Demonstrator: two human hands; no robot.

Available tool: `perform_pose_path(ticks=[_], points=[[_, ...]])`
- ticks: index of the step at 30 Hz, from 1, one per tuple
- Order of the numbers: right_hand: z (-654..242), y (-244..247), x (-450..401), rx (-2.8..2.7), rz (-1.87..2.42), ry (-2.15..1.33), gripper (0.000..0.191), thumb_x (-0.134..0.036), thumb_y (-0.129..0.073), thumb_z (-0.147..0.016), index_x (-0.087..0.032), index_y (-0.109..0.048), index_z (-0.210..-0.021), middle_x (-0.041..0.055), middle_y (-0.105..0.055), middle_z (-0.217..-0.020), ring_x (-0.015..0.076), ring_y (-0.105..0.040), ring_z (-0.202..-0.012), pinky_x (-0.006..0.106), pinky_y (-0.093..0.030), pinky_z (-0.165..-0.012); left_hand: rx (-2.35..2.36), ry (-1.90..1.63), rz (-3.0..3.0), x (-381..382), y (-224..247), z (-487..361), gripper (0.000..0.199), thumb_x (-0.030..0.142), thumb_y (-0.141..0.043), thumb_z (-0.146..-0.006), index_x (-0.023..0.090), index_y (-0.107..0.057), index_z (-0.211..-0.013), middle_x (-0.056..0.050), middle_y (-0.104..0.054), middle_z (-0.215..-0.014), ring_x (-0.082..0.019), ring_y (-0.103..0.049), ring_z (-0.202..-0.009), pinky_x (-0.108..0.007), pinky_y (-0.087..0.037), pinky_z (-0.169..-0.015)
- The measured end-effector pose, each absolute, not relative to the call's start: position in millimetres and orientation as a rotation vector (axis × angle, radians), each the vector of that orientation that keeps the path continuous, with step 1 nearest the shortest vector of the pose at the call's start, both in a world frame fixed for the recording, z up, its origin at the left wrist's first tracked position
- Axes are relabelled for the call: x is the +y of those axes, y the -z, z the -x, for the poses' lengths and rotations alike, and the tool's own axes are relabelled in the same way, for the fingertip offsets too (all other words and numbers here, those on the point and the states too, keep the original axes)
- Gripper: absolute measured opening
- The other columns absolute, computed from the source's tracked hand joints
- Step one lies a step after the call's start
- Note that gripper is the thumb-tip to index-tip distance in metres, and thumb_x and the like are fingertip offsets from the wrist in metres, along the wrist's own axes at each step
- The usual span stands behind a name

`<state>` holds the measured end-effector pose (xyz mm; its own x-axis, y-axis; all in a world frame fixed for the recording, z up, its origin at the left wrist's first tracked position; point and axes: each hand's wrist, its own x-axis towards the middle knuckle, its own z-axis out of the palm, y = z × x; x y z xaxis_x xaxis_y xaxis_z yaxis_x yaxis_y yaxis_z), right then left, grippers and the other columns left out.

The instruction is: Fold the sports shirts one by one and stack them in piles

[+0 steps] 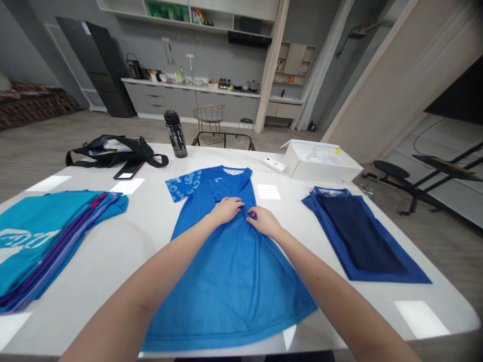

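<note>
A blue T-shirt lies in front of me on the white table, its hem toward me and its collar at the far end. Its patterned left sleeve is spread out, while the right side is turned inward. My left hand rests on the chest of the T-shirt, with curled fingertips gripping the bunched cloth. Just to the right, my right hand pinches the cloth near the folded side edge. Creases run from both hands toward the hem.
A stack of folded shirts lies at the left, and folded dark blue clothes at the right. Along the back are a black bag, a phone, a bottle, a white remote-like object and a white box.
</note>
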<state>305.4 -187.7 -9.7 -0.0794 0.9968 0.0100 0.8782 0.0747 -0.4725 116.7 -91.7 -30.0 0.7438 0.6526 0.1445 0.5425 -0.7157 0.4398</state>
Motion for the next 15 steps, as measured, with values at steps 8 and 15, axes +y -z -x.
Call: perform_pose_path(ticks=[8, 15], points=[[-307.5, 0.7, -283.2, -1.875, 2.122, -0.41, 0.033, -0.039, -0.061, -0.093, -0.021, -0.066, -0.121, 0.0098, -0.07, -0.116, 0.0229, -0.068, -0.102, 0.029, -0.047, -0.087, 1.017, -0.409, -2.644, -185.9, 16.8, -125.5, 0.038, 0.022, -0.048, -0.096, 0.028, -0.062, -0.131, -0.011, -0.062, -0.125, -0.028, -0.056, -0.121, -0.045, -0.041, -0.105], [-307.2, -5.8, -350.4, -1.88, 2.25, -0.417, 0.041, -0.027, -0.058, -0.089, -0.022, -0.061, -0.13, 0.0137, -0.073, -0.113, 0.0292, -0.07, -0.103, 0.034, -0.049, -0.082, 1.069, -0.599, -1.864, -216.1, 20.2, -150.0, 0.038, 0.017, -0.06, -0.087, 0.028, -0.066, -0.124, -0.009, -0.07, -0.106, -0.028, -0.062, -0.112, -0.041, -0.043, -0.105]])
